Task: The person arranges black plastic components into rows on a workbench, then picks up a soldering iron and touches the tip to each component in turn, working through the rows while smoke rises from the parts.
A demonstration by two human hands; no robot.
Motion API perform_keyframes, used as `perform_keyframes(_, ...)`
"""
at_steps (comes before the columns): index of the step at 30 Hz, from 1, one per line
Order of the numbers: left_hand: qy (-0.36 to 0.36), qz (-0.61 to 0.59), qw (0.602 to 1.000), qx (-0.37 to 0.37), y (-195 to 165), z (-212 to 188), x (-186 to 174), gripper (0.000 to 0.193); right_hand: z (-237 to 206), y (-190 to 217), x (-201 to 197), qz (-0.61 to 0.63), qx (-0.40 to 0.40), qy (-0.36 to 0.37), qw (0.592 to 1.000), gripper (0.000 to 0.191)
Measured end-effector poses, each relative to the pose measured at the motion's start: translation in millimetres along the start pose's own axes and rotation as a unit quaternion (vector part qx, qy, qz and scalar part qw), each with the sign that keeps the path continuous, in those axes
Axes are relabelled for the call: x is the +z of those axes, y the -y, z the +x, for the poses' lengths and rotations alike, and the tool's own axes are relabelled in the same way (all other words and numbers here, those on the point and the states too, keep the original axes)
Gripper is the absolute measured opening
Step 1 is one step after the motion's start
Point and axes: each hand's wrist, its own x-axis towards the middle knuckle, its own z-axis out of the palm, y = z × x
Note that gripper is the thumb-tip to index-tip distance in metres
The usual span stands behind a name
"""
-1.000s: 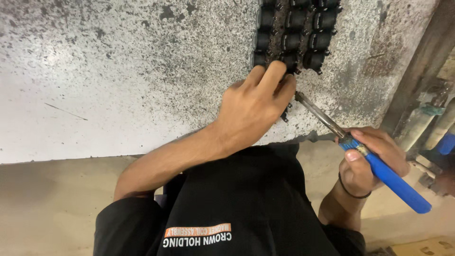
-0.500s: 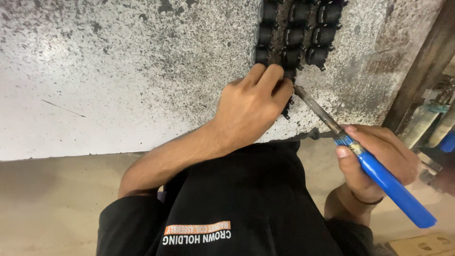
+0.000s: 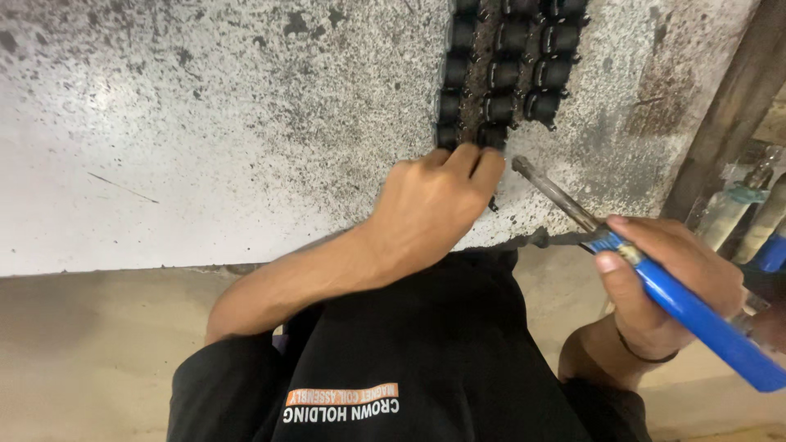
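Pressing its fingertips against the lowest row of small black cylindrical parts (image 3: pixel 508 74), the left hand (image 3: pixel 434 209) lies curled on the speckled grey bench (image 3: pixel 205 139), grasping nothing that shows. These parts sit in rows near the bench's far edge. Just beside them, the right hand (image 3: pixel 667 282) is clenched around a blue-handled screwdriver (image 3: pixel 639 266), its metal tip (image 3: pixel 520 164) close to the left fingers.

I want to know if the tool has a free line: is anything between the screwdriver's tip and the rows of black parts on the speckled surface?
Partly. The left hand rests its fingertips on the lowest black parts, just left of the screwdriver tip. The right hand holds the blue handle. The gap straight above the tip looks open.
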Motion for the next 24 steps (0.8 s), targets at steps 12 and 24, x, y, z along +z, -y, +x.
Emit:
perform_keyframes(12,-0.087,0.007,0.996,-0.022,21.5,12.8,27.0,0.025,-10.7,-51.5,44.5,0.221,0.000,-0.187,0.957,0.034)
perform_keyframes(24,-0.070,0.023,0.997,0.015,20.1,14.7,52.6,0.018,15.8,-4.1,7.2,-0.023,-0.004,0.015,1.000,0.033)
